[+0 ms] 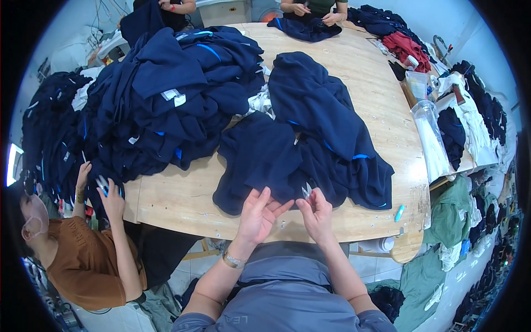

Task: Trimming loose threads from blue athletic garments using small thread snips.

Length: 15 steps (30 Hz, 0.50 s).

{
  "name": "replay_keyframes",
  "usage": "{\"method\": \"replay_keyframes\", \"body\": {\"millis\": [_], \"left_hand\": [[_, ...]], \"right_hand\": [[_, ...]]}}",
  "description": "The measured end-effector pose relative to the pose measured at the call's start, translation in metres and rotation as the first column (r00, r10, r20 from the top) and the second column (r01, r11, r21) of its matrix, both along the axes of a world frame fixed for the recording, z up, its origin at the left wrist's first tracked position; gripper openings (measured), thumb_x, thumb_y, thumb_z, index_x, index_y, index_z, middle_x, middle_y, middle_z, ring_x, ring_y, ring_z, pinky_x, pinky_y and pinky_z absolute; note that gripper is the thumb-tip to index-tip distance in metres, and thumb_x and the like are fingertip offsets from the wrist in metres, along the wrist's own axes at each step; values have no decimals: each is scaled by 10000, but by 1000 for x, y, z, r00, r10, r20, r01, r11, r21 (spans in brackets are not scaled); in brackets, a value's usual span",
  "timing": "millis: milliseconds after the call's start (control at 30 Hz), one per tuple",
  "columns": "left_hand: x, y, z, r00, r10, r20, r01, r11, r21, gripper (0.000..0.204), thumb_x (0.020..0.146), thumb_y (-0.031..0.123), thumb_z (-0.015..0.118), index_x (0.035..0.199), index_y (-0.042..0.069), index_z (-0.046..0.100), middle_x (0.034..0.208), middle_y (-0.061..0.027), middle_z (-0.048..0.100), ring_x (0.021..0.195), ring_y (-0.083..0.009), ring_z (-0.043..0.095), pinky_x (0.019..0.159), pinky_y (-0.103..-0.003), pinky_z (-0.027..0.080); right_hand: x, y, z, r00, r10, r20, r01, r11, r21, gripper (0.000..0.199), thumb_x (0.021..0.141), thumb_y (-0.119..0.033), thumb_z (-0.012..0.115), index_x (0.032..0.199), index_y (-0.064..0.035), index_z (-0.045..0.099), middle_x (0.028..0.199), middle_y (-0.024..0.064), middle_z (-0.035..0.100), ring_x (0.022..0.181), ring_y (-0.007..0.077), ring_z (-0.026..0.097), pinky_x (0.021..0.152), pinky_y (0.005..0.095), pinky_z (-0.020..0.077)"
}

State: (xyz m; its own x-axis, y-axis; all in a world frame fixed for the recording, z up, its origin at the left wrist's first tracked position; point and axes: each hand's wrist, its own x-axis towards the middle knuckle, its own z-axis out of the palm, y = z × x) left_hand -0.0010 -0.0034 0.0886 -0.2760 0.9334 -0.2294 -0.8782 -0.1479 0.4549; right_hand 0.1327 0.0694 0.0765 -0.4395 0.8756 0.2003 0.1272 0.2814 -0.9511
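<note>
A dark navy garment (pixel 301 149) with blue trim lies spread on the wooden table (pixel 182 199) in front of me. My left hand (pixel 257 216) rests open, palm up, on its near edge with fingers spread. My right hand (pixel 316 213) is closed on small metal thread snips (pixel 306 191), the blades pointing up at the garment's hem. The two hands are close together, almost touching.
A big heap of navy garments (pixel 160 99) covers the table's left half. A person in a brown top (pixel 83 260) works at the left; other people's hands (pixel 312 11) are at the far end. A turquoise marker (pixel 399 212) lies near the right edge. A side table (pixel 470 160) with bags stands on the right.
</note>
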Motion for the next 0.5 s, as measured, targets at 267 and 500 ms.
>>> {"method": "replay_keyframes", "body": {"millis": [267,500], "left_hand": [[2,-1,-8,990,11,-139,-16,999,-39,129,937,158,486,991,46,455,993,-118,586,919,-229,610,839,-391,504],[-1,2,0,992,63,-114,-67,997,-34,109,942,157,472,975,54,454,981,-118,591,924,-236,610,853,-402,499]], "right_hand": [[-19,3,0,998,57,-27,-47,961,273,242,732,53,672,961,-5,622,692,24,590,561,79,529,487,208,405],[-12,-7,2,992,121,-43,-84,867,491,217,665,45,655,863,-33,618,696,65,616,540,177,587,485,255,440]]}}
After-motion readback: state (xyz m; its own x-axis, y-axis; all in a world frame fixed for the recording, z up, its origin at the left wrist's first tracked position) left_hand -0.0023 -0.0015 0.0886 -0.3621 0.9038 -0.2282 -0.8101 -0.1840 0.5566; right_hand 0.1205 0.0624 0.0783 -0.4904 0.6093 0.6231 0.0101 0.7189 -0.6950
